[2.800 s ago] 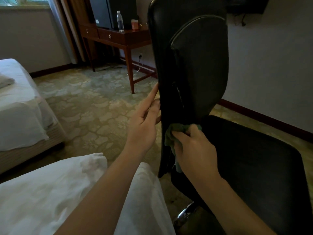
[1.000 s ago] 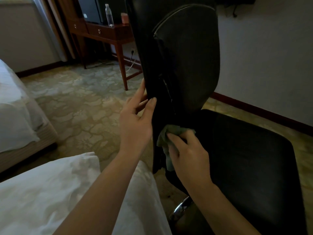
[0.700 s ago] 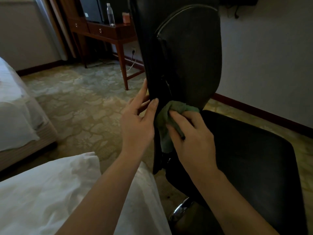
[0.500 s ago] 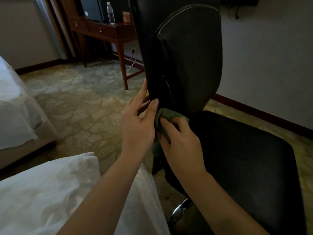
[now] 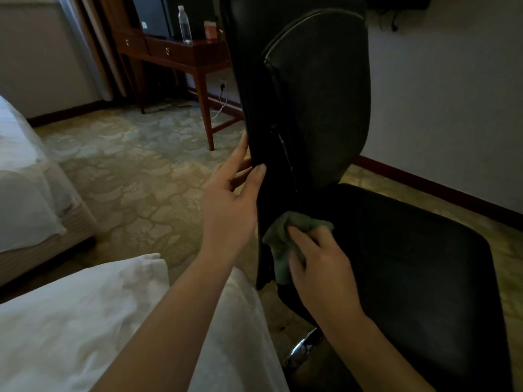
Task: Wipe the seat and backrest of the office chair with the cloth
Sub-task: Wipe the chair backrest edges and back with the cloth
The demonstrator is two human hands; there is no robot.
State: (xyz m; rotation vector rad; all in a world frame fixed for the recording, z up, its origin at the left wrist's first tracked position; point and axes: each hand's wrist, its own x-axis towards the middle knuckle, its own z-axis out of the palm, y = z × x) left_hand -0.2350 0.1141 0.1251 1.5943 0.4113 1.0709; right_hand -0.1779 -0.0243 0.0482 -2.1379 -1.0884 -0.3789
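The green cloth (image 5: 276, 232) is bunched into a soft wad low on the office chair (image 5: 339, 193), pressed against the bottom of the backrest (image 5: 319, 94) just above where it meets the seat (image 5: 410, 250). The right hand (image 5: 319, 264) grips it, fingers curled over the folds, and a loose tail of fabric hangs below the palm. The left hand (image 5: 229, 205) is spread with straight fingers against the backrest's left edge, its thumb tip resting on the near face and the index finger stretched up along the rim.

The backrest is tall, smooth and black, a leather-like shell with a pale piped seam arching across its top. The seat is a broad, rounded black pad to the right. A chrome base part (image 5: 302, 349) shines beneath it.

Rumpled white bedding (image 5: 85, 321) lies near left, and a bed (image 5: 25, 193) with white sheets stands at far left. A patterned carpet (image 5: 127, 165) covers the floor. On the far wooden counter (image 5: 181, 52), with closed ring-pull drawers, stand a clear plastic bottle (image 5: 184, 24), whose contents I cannot tell, and a small orange container (image 5: 210, 29).
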